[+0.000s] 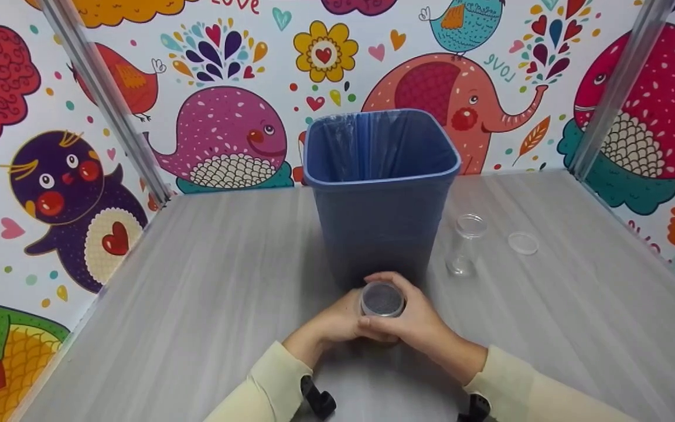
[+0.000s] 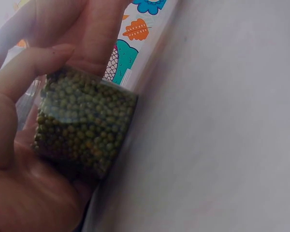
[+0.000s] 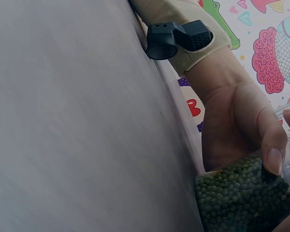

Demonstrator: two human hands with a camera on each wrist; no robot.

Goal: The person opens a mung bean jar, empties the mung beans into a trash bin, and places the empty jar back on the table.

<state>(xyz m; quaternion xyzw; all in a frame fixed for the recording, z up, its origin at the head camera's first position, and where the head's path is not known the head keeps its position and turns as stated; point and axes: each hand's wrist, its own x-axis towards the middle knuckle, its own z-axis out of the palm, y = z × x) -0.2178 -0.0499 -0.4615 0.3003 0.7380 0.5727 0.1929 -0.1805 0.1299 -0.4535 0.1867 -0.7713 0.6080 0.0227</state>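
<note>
A: Head view. What do your hands hold?

B: Your left hand (image 1: pixel 337 322) and right hand (image 1: pixel 413 319) both wrap the small clear plastic jar of green beans (image 1: pixel 382 300), which stands on the grey wood-grain bench (image 1: pixel 197 281) just in front of the blue plastic waste bin with its blue liner (image 1: pixel 381 193). An empty clear jar (image 1: pixel 465 245) and a round clear lid (image 1: pixel 523 242) lie to the right of the bin. The wall print reads "LOVE" (image 1: pixel 500 65); no brand shows.

A: Left wrist view?

B: Your thumb and fingers (image 2: pixel 26 72) curl round the jar of green beans (image 2: pixel 84 128), which is full. No label on it.

A: Right wrist view?

B: A thumb (image 3: pixel 270 145) presses the jar wall, and the jar's clear rim sits at the frame edge. I cannot tell whether a lid is on.

A: Risk?

B: If the jar is open, a tilt or a loose hold would likely scatter beans over the bench. A careless sweep could topple the empty jar.
</note>
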